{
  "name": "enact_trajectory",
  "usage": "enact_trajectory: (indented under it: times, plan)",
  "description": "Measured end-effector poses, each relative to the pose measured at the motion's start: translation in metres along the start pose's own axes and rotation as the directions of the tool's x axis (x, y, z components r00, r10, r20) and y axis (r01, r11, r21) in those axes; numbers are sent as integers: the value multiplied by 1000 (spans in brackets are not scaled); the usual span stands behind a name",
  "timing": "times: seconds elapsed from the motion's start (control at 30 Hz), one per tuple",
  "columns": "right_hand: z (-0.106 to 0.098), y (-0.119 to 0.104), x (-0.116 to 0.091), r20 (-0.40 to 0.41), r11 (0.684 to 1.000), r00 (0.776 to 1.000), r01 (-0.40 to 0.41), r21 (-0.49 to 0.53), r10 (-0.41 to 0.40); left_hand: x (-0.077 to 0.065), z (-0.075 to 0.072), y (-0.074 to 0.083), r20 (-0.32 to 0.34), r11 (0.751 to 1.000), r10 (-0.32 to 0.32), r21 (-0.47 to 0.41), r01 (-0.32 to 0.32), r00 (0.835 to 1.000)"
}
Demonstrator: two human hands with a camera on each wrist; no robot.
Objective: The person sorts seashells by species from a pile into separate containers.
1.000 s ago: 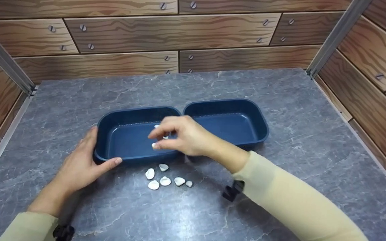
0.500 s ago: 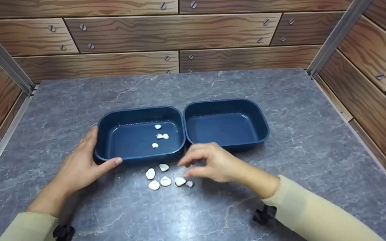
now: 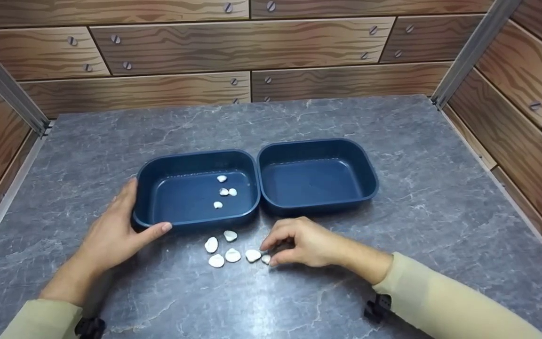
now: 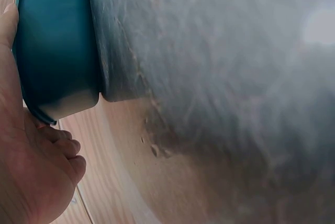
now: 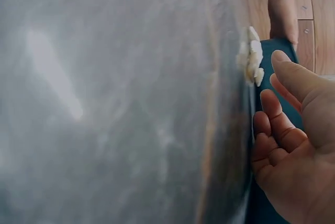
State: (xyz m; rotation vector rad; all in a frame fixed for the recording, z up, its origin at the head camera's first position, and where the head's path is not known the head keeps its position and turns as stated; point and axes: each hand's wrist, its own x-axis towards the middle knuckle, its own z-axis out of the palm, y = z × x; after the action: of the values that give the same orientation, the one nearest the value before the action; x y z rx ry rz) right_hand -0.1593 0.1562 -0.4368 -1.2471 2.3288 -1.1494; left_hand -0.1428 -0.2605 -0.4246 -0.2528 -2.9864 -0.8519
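Observation:
My left hand [image 3: 113, 230] rests against the near-left corner of the left blue plastic bin [image 3: 195, 222]. Its thumb lies at the front rim and its fingers run along the outer side wall. Thumb and index finger of my right hand [image 3: 311, 242] are parted around a small seashell [image 3: 266, 259], the rightmost of a loose group on the table. A larger white shell [image 3: 252, 255] lies just left of the fingertips. In the right wrist view, a gap shows between thumb and fingers, with a cluster of shells [image 5: 255, 56] beyond them.
Several more shells [image 3: 232, 255] lie in front of the left bin, and several small ones [image 3: 222, 178] are inside it. A second blue bin [image 3: 318, 205] stands alongside on the right. Wood-patterned panels [image 3: 243, 44] enclose the grey marbled table [image 3: 181, 132].
My right hand has moved from over the left bin toward me and right, down to the small shell on the table. A shell between its fingertips was let go. My left hand stays put.

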Motion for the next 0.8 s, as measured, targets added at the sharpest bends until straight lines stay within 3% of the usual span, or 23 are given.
enact_trajectory:
  times: [0.4, 0.8]
  plan:
    - [2, 5, 0, 25, 998, 998, -62, -32, 63, -1, 0, 1, 2, 1000, 0, 0, 0, 1000]
    - [5, 7, 0, 13, 997, 999, -48, -64, 49, -1, 0, 1, 8, 1000, 3, -1, -3, 1000]
